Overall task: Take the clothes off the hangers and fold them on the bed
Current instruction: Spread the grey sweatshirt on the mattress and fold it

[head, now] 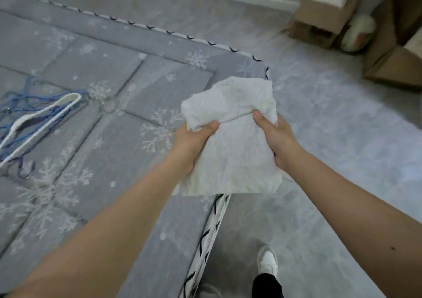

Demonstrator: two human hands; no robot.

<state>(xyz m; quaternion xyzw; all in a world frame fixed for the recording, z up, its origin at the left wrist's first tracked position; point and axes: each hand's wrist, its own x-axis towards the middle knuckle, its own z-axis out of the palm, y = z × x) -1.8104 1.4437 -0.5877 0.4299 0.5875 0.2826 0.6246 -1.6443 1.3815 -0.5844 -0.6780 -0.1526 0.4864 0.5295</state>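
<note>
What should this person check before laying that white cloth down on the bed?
1. Left hand grips the cloth: ok.
2. Right hand grips it too: ok.
3. Cloth is off its hanger: ok; the hangers lie apart on the bed.
4. Cloth is over the bed: not ok; it hangs at the corner, partly over the floor.
5. Fold is neat: not ok; the top is bunched.
6. Bare bed nearby for it: ok.
</note>
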